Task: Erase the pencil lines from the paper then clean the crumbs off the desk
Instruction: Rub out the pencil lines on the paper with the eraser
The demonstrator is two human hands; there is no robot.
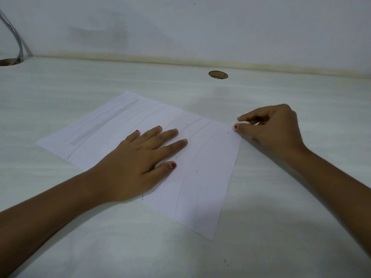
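you're at a plain office-style desk [281,93] set against a white wall [200,27]. a round cable hole [218,74] sits at 12 o'clock, and grey cables [18,43] drop into a second hole [8,62] at 10 o'clock.

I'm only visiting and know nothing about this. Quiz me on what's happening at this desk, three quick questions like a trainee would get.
1. True or false: the left hand lies flat on the paper.
2. What does the right hand pinch at the paper's far right corner? A) a pencil B) a white eraser C) a cloth
3. Fill the gap: seen from the person, the round hole in the desk lies ____ the paper (beyond / nearer than).

Key: 1 true; 2 B; 3 beyond.
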